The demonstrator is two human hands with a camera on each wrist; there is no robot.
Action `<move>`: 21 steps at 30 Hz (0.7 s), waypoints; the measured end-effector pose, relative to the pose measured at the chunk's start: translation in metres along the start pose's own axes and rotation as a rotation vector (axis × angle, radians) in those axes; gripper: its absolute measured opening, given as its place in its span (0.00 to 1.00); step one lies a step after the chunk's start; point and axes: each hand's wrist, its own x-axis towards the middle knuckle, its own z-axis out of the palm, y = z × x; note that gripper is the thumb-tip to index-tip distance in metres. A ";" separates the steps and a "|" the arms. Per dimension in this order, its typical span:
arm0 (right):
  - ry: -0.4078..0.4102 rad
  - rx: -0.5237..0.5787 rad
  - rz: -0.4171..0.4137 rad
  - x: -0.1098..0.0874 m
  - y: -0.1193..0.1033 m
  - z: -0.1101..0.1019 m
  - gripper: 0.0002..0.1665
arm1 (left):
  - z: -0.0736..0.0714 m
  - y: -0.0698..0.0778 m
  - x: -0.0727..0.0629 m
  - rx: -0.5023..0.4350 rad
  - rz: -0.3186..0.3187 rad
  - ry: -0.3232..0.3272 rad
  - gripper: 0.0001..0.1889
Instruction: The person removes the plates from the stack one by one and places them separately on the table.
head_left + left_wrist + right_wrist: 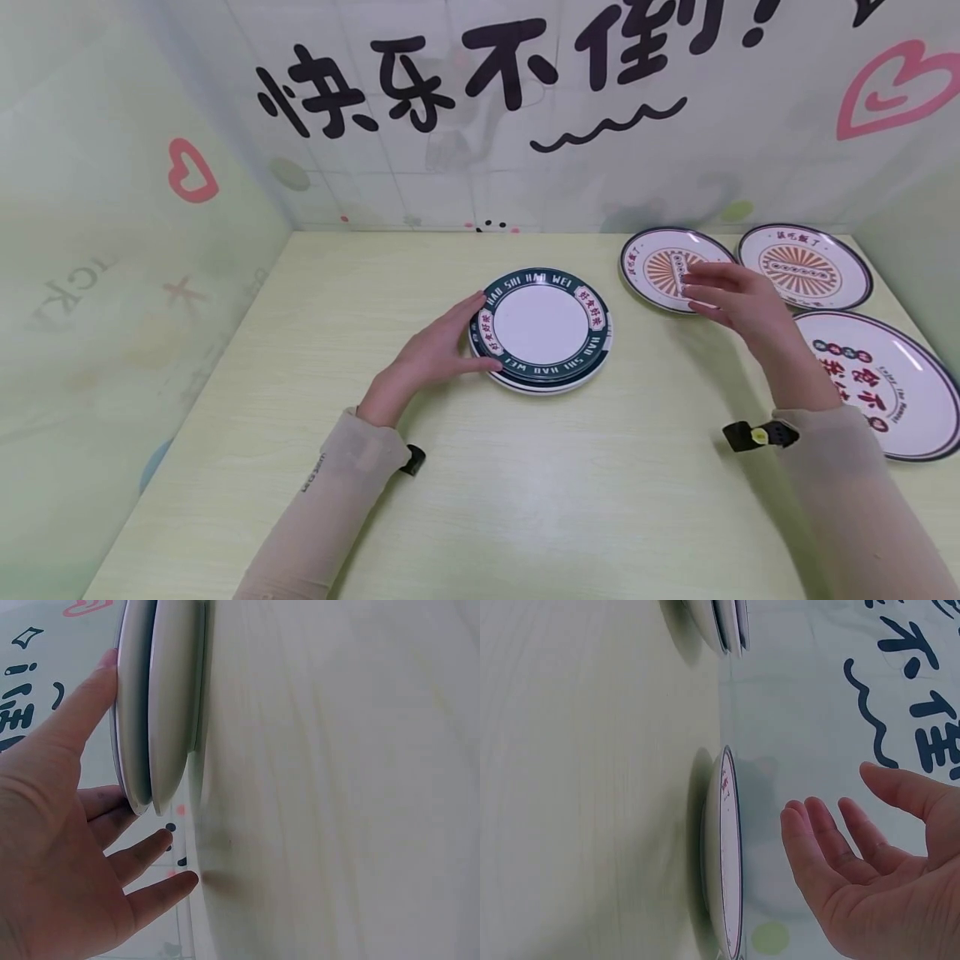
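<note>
Near the middle of the table in the head view lies a stack of round plates (542, 325), the top one with a dark green lettered rim. My left hand (431, 354) touches the stack's left edge with the thumb and fingers spread. In the left wrist view, that hand (75, 825) is at the rims of the stacked plates (166, 697), with two fingers splayed clear of them. My right hand (738, 304) hovers over a small white plate (651, 265) with an orange sunburst print. The right wrist view has the hand (885, 870) holding nothing, apart from the plate (724, 855).
A second sunburst plate (806, 262) lies at the back right corner. In front of it, a larger white plate (911, 392) with red lettering sits by the right wall, partly behind the right forearm. A printed wall (465, 183) closes the table's back.
</note>
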 end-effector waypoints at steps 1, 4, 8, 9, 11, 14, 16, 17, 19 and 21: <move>-0.013 0.035 -0.014 0.001 0.001 0.002 0.19 | 0.000 0.000 0.000 0.000 0.000 0.000 0.57; -0.040 0.086 -0.044 0.002 0.004 0.007 0.15 | 0.000 0.000 0.000 0.000 0.004 0.001 0.57; -0.065 0.084 -0.056 0.005 0.006 0.015 0.16 | 0.000 -0.001 0.000 0.000 0.006 0.002 0.57; -0.068 0.064 -0.055 0.006 0.007 0.017 0.16 | 0.000 -0.001 0.000 0.000 0.005 0.002 0.57; -0.073 0.050 -0.049 0.007 0.007 0.020 0.17 | 0.000 0.000 0.000 0.000 0.005 0.003 0.58; -0.080 0.038 -0.035 0.008 0.008 0.025 0.17 | 0.000 0.000 0.000 0.000 0.006 0.003 0.58; -0.083 0.025 -0.027 0.008 0.008 0.029 0.17 | 0.000 0.000 0.000 -0.001 0.006 0.002 0.58; -0.086 0.009 -0.025 0.008 0.008 0.030 0.17 | 0.000 0.000 0.000 -0.001 0.005 0.001 0.58; -0.091 -0.021 -0.023 0.008 0.008 0.033 0.17 | 0.000 0.000 0.000 -0.004 0.005 0.000 0.58; -0.098 -0.031 -0.023 0.008 0.008 0.036 0.16 | 0.000 0.000 0.000 -0.004 0.007 0.000 0.58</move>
